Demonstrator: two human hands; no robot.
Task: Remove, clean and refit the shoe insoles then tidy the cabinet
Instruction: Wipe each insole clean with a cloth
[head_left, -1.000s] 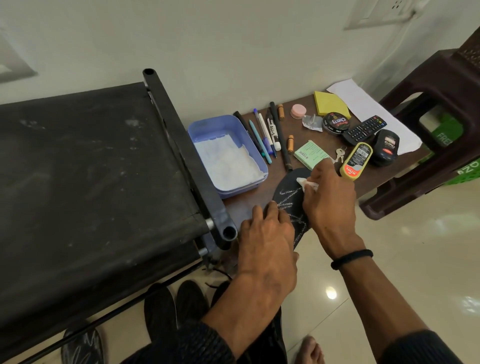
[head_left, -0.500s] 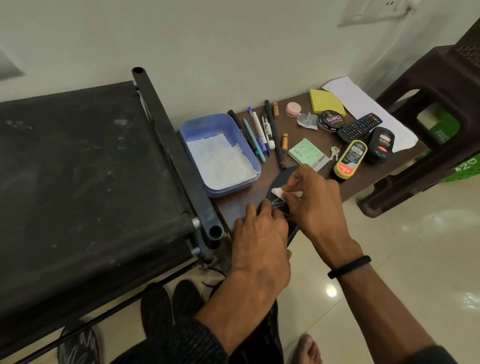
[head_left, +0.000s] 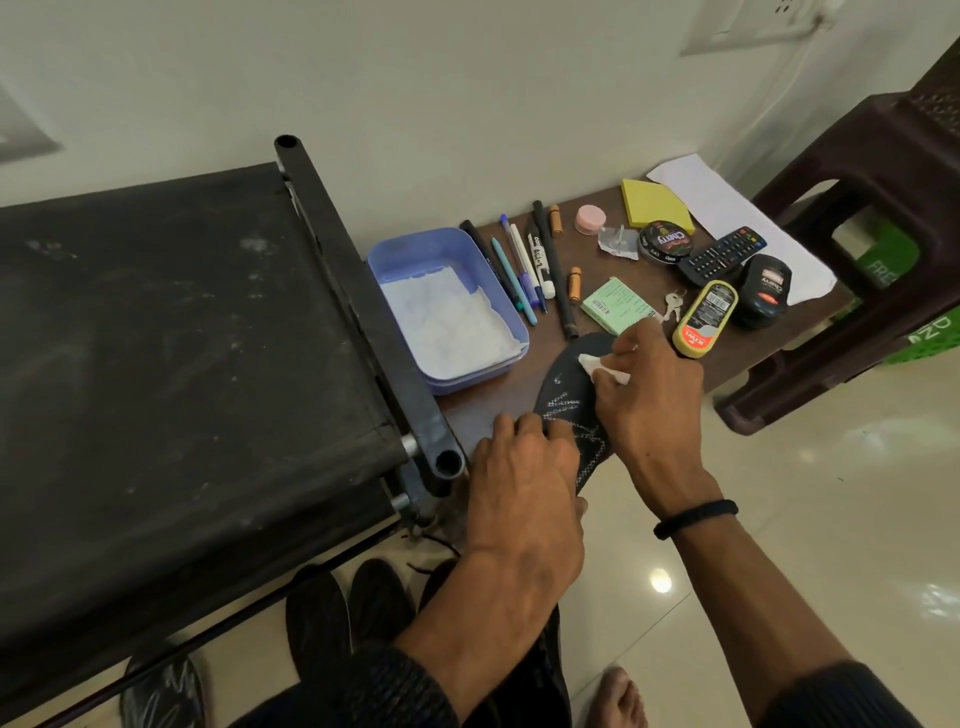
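Black fabric covers the top of the shoe cabinet (head_left: 171, 395), which fills the left side beside a low brown table (head_left: 498, 410). A lilac plastic tray (head_left: 410, 254) lined with white tissue sits on the table next to the cabinet frame. Just in front of it lies the dark insole (head_left: 569, 395), its heel end overhanging the table edge. The left hand (head_left: 524, 483) lies flat with fingers together, pressing the insole down — the right hand (head_left: 649, 410) pinches a small white wipe (head_left: 592, 364) against the insole's upper part. Pens (head_left: 524, 275) lie in a row behind, and a yellow polish bottle (head_left: 705, 319) sits just beside the right hand.
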